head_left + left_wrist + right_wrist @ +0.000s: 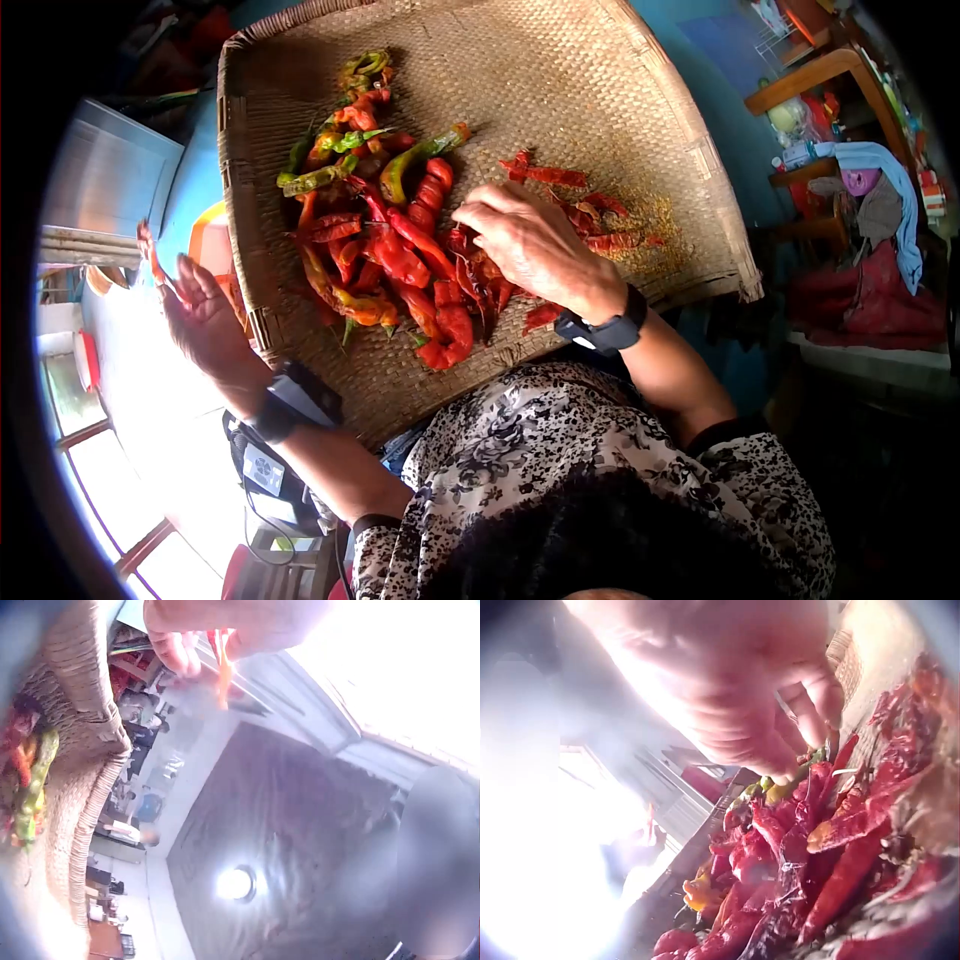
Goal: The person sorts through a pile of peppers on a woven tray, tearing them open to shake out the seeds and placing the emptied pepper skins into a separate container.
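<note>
My left hand [210, 325] is raised beyond the left rim of a woven basket tray [540, 90]. Between its thumb and fingers it pinches a thin red-orange chili pepper [223, 679], which sticks out past the fingertips. Over the pile of chili peppers [400, 260] hangs my right hand [535, 240], fingers bent down with the tips right at the peppers. I cannot tell whether it grips one. In the right wrist view, wrinkled dark red chilies [847, 900] lie just below that hand. Most of the pile is red; several peppers are green or yellowish.
Dried red chilies and loose yellow seeds [665, 235] lie on the tray's right side. The tray's near edge meets the person's patterned top [520, 430]. At the left are an orange chair [210, 240] and bright windows. Cloths [870, 270] and furniture stand at the right.
</note>
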Motion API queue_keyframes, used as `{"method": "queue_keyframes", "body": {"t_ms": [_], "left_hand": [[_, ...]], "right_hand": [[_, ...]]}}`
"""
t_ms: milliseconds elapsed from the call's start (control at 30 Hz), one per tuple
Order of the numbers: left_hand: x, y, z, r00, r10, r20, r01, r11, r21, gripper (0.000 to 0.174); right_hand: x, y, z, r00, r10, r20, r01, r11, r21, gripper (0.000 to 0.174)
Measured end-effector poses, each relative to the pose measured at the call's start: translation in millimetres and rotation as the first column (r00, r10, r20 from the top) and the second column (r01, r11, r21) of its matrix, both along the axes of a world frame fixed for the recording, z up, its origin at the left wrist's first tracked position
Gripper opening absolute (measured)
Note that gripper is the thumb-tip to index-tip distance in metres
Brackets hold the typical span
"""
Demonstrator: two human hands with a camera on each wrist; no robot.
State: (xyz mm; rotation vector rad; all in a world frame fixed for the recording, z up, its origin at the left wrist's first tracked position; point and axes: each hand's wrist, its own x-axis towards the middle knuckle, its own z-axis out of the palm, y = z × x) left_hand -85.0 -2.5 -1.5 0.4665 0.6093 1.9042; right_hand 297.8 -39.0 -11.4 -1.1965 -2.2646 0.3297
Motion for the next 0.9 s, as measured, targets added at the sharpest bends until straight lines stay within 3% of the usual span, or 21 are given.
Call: {"method": "queue_keyframes", "body": {"t_ms": [33, 67, 133, 167, 200, 267, 300, 367, 400, 467, 533, 600, 667, 733, 800, 833, 867, 900], "left_hand": [[-4.7, 1.7, -1.4, 0.972, 0.078, 0.223, -0.055, 0.993, -0.109, 0.057], [-7.1, -1.0, -5.4, 0.937, 0.011, 0.350, 0.018, 0.997, -0.081, 0.072], [-3.6, -2.8, -12.7, 0.952, 0.047, 0.303, -0.012, 0.993, -0.118, 0.072], [19.0, -6.5, 1.3, 0.978, 0.128, 0.164, -0.096, 0.976, -0.195, 0.066], [35.0, -12.4, 7.4, 0.999, 0.044, -0.006, -0.044, 0.973, -0.226, 0.055], [82.9, -16.6, 22.7, 0.886, 0.130, -0.446, -0.198, 0.974, -0.111, 0.039], [93.1, -20.2, 25.8, 0.886, 0.135, -0.444, -0.204, 0.973, -0.111, 0.039], [116.4, -24.5, 36.1, 0.907, -0.030, -0.420, -0.031, 0.990, -0.137, 0.032], [139.3, -31.6, 43.4, 0.878, -0.030, -0.477, -0.079, 0.975, -0.206, 0.027], [167.9, -42.1, 41.1, 0.673, -0.228, -0.704, 0.052, 0.964, -0.263, 0.028], [193.9, -51.5, 31.4, 0.266, -0.349, -0.898, 0.211, 0.931, -0.300, 0.031], [217.5, -56.7, -7.1, -0.141, -0.187, -0.972, 0.298, 0.929, -0.221, 0.040], [241.9, -65.5, 5.9, -0.016, -0.286, -0.958, 0.391, 0.880, -0.269, 0.049], [258.0, -70.1, 3.6, 0.151, -0.194, -0.969, 0.420, 0.900, -0.114, 0.055], [266.8, -72.4, 6.9, 0.068, -0.133, -0.989, 0.367, 0.925, -0.099, 0.053], [265.6, -71.9, 11.0, 0.052, -0.222, -0.974, 0.392, 0.901, -0.184, 0.053], [263.2, -70.1, 8.1, 0.010, -0.199, -0.980, 0.408, 0.896, -0.178, 0.046], [259.7, -70.7, 9.4, 0.192, -0.488, -0.851, 0.505, 0.793, -0.341, 0.041]], "right_hand": [[-4.6, 3.4, -2.1, 1.000, 0.004, 0.023, -0.004, 1.000, -0.010, 0.021], [-7.3, 6.5, -6.1, 0.999, 0.007, 0.045, -0.006, 1.000, -0.020, 0.021], [-8.0, 11.2, -12.2, 0.990, 0.009, 0.141, -0.007, 1.000, -0.017, 0.015], [-8.1, 12.0, -15.5, 0.973, 0.008, 0.233, -0.003, 1.000, -0.021, 0.009], [-6.1, 11.9, -18.7, 0.972, 0.013, 0.233, -0.008, 1.000, -0.024, 0.009], [5.3, 10.4, -22.1, 0.961, 0.009, 0.278, 0.016, 0.996, -0.086, 0.011], [14.1, 8.6, -17.1, 0.961, -0.023, 0.276, 0.032, 0.999, -0.029, 0.012], [38.8, 4.3, -12.4, 0.954, -0.154, 0.259, 0.161, 0.987, -0.005, 0.011], [51.4, 2.0, -10.2, 0.945, -0.216, 0.245, 0.225, 0.974, -0.010, 0.010], [73.1, -5.7, -6.5, 0.921, -0.316, 0.227, 0.344, 0.934, -0.094, 0.010], [84.0, -19.0, -3.4, 0.920, -0.346, 0.183, 0.357, 0.933, -0.030, 0.007], [92.2, -29.8, -13.4, 0.925, -0.380, -0.009, 0.367, 0.888, 0.277, 0.011], [90.8, -36.1, 0.3, 0.898, -0.432, -0.085, 0.437, 0.898, 0.048, 0.010], [77.8, -41.0, 29.7, 0.902, -0.423, -0.085, 0.417, 0.905, -0.081, 0.008], [62.8, -48.0, 52.1, 0.942, -0.333, -0.043, 0.323, 0.934, -0.154, 0.010], [57.6, -48.7, 51.2, 0.950, -0.307, -0.055, 0.296, 0.944, -0.148, 0.010], [53.7, -50.0, 49.5, 0.958, -0.280, -0.066, 0.268, 0.952, -0.148, 0.012], [53.1, -48.8, 41.6, 0.971, -0.230, -0.058, 0.225, 0.971, -0.085, 0.010]]}}
